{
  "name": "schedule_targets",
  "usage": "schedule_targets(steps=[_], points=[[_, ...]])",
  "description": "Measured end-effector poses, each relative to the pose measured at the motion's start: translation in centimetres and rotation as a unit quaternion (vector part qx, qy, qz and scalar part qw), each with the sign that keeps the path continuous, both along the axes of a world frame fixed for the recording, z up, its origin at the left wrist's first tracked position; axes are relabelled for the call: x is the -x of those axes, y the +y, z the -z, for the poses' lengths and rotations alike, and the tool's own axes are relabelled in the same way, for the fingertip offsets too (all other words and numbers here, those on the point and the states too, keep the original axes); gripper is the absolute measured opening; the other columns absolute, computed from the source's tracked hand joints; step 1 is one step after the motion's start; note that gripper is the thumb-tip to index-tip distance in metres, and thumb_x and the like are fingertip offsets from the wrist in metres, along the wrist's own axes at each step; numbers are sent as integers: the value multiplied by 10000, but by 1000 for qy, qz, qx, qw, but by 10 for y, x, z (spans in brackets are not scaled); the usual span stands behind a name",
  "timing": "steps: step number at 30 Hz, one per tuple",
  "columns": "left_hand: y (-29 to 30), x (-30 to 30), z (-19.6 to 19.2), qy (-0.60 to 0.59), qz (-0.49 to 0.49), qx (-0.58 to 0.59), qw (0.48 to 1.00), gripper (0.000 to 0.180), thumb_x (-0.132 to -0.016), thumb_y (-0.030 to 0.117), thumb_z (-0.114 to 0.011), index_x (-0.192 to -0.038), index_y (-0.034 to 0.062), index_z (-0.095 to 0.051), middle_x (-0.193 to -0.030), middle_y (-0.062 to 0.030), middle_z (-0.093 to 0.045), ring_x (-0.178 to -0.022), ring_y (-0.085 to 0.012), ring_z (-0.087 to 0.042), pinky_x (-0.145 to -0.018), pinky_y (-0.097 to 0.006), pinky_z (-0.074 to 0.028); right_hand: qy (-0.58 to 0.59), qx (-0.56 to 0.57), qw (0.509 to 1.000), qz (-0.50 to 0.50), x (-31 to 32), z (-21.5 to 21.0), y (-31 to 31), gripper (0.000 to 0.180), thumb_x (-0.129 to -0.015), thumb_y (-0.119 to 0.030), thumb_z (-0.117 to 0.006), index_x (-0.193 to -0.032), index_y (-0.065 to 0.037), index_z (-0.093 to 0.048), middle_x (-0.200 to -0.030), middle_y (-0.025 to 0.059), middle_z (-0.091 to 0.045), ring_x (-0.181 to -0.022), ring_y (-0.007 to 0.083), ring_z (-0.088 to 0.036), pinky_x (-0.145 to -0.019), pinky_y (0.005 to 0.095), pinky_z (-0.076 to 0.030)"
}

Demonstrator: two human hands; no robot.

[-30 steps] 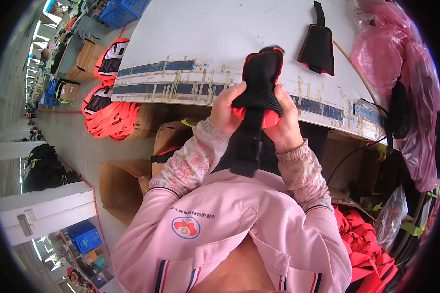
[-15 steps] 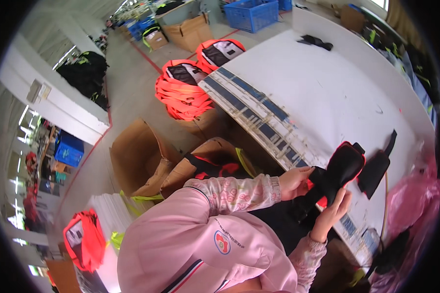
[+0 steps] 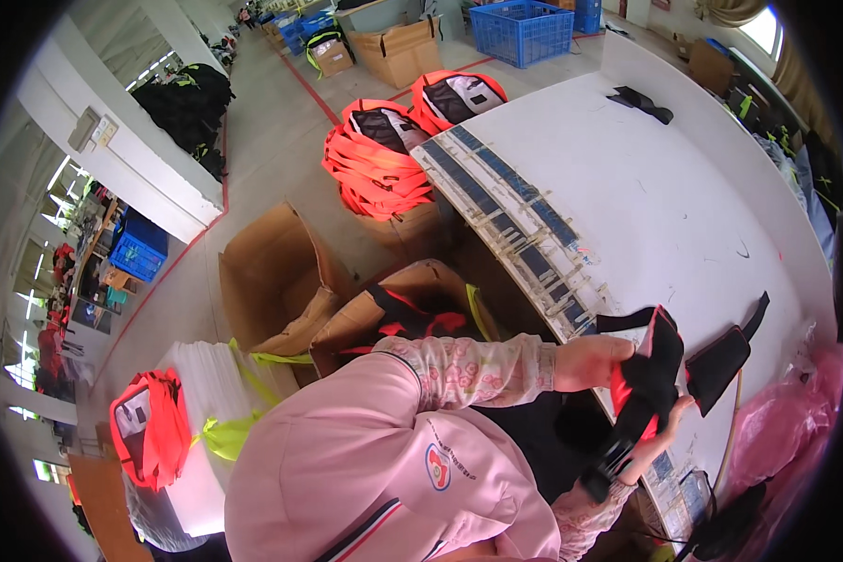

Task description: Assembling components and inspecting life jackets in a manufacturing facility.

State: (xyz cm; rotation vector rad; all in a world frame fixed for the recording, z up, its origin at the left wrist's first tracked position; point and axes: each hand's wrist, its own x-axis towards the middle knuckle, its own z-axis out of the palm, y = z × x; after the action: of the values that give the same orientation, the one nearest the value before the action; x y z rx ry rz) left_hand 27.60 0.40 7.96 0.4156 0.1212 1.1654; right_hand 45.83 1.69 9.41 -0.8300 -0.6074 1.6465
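My left hand (image 3: 590, 362) is closed on the left side of a black padded strap (image 3: 656, 368) with red edging and a red underside. On its lower right side, the fingers of my right hand (image 3: 670, 433) grip the same strap, partly hidden behind it. A narrow black band with what looks like a dark buckle (image 3: 609, 461) hangs from it over my right wrist. Another black padded strap (image 3: 718, 368) with a thin tail lies on the white table (image 3: 688, 215), just right of the held one.
Orange bags (image 3: 379, 159) are stacked beyond the table's left edge. Open cardboard boxes (image 3: 276, 272) stand to my left, beside a white stack (image 3: 206, 384) with an orange bag (image 3: 148, 426) against it. Pink plastic (image 3: 777, 412) bunches at the right. A black piece (image 3: 642, 103) lies far back.
The padded strap has turned and tilted in my hands, showing more red underside. Its narrow band now hangs down over my right wrist. My left hand has shifted right; the view has moved slightly.
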Motion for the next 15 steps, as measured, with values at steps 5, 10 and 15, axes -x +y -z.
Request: schedule_targets(steps=[5, 10, 15], points=[[-3, -15, 4, 70, -31, 10, 997, 255, -922, 256, -538, -1052, 41, -579, -1011, -52, -608, -988, -152, -568, -897, -333, -440, -134, -90, 986, 53, 10, 11, -22, 381, -952, -341, -459, -1108, -7, -553, -1058, 93, -610, -956, 174, -600, -846, 302, -484], [13, 10, -15, 256, -294, 52, 920, 187, -931, 212, -502, -794, 101, -565, -776, 15, -561, -722, -66, -542, -660, -253, -466, -40, -15, 996, -74, 41, 9, -16, 502, -963, -467, -373, -1225, -50, -468, -1029, 74, -559, -943, 159, -549, -822, 298, -448], [20, 15, -12, 247, -285, 50, 925, 295, -948, 273, -506, -724, 81, -531, -728, 36, -562, -644, -26, -515, -563, -197, -430, 3, 21, 977, -213, 58, 5, -19, 408, -904, -194, -570, -1252, -64, -400, -1061, 93, -585, -808, 181, -624, -692, 297, -512]])
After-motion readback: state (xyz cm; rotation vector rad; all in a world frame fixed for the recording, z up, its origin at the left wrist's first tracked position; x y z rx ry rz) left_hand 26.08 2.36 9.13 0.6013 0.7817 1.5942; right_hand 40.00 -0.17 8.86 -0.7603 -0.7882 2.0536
